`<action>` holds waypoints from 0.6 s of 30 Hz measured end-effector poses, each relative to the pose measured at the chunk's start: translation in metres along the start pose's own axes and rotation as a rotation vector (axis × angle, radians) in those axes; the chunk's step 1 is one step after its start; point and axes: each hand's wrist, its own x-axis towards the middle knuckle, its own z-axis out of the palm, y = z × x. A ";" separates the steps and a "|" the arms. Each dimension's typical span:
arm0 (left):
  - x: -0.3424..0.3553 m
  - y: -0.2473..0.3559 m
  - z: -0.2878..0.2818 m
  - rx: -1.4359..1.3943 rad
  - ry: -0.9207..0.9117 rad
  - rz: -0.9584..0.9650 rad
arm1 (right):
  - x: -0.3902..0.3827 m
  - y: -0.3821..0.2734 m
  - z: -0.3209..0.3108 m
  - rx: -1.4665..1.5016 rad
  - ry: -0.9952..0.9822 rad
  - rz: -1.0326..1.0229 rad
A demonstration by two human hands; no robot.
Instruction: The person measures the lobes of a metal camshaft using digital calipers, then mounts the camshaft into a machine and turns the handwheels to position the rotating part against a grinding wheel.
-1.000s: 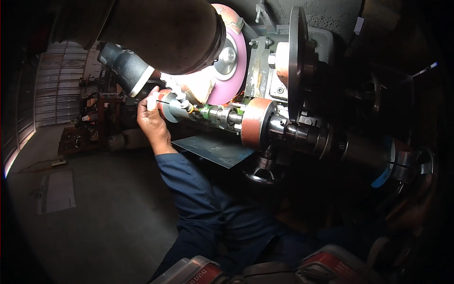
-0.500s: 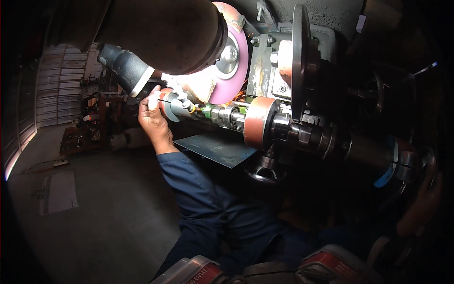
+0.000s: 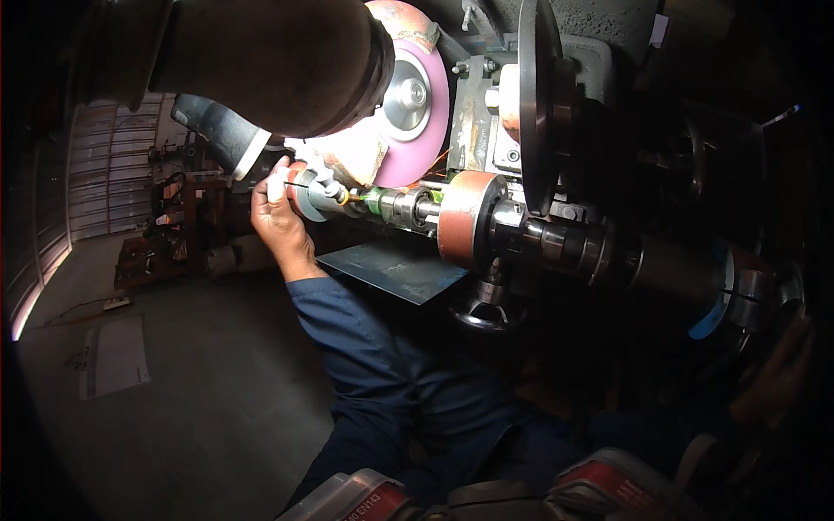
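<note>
My left hand (image 3: pixel 282 221) grips the red-and-grey cylindrical collar (image 3: pixel 308 195) at the left end of a horizontal shaft assembly, thumb and fingers closed on its edge. Just above, a pink grinding wheel (image 3: pixel 421 139) has orange sparks at its right lower edge, beside the shaft's bearing (image 3: pixel 407 208). A bright fitting with a yellow ring (image 3: pixel 344 197) stands over the shaft. A larger red-banded collar (image 3: pixel 462 221) sits right of the bearing. My right hand (image 3: pixel 777 365) is in shadow at the far right, near a metal handle (image 3: pixel 790 282); its grip is too dark to make out.
A large dark duct (image 3: pixel 252 65) and a lamp (image 3: pixel 217 130) overhang the machine. A grey metal plate (image 3: pixel 395 269) juts below the shaft, above a chrome handwheel (image 3: pixel 486 313). A dark disc (image 3: pixel 537 104) stands at the back. Left behind lie a rusty rack (image 3: pixel 139 260) and corrugated shutter.
My right hand has shifted at the far right edge, lower than half a second ago. My left hand keeps its grip. The machine appears slightly further left and higher in the picture.
</note>
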 end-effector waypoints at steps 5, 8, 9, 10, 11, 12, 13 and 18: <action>0.004 0.018 -0.016 0.078 0.011 0.068 | -0.014 0.006 0.022 0.188 0.158 0.053; 0.007 -0.011 -0.007 0.037 -0.050 0.072 | -0.011 -0.002 0.007 0.163 0.227 -0.033; 0.009 -0.015 -0.003 -0.009 -0.077 0.063 | -0.010 -0.002 0.004 0.163 0.241 -0.044; 0.010 -0.012 -0.007 -0.007 -0.063 0.066 | -0.011 -0.003 0.006 0.185 0.241 -0.061; 0.010 -0.010 -0.011 -0.036 -0.067 0.055 | -0.012 -0.004 0.007 0.204 0.245 -0.075; 0.009 -0.008 -0.014 -0.066 -0.071 0.043 | -0.013 -0.005 0.009 0.220 0.248 -0.090; 0.008 -0.005 -0.015 -0.073 -0.061 0.033 | -0.013 -0.006 0.011 0.235 0.254 -0.107; 0.011 -0.006 -0.021 -0.016 -0.174 0.135 | -0.013 0.008 0.023 0.378 0.342 -0.276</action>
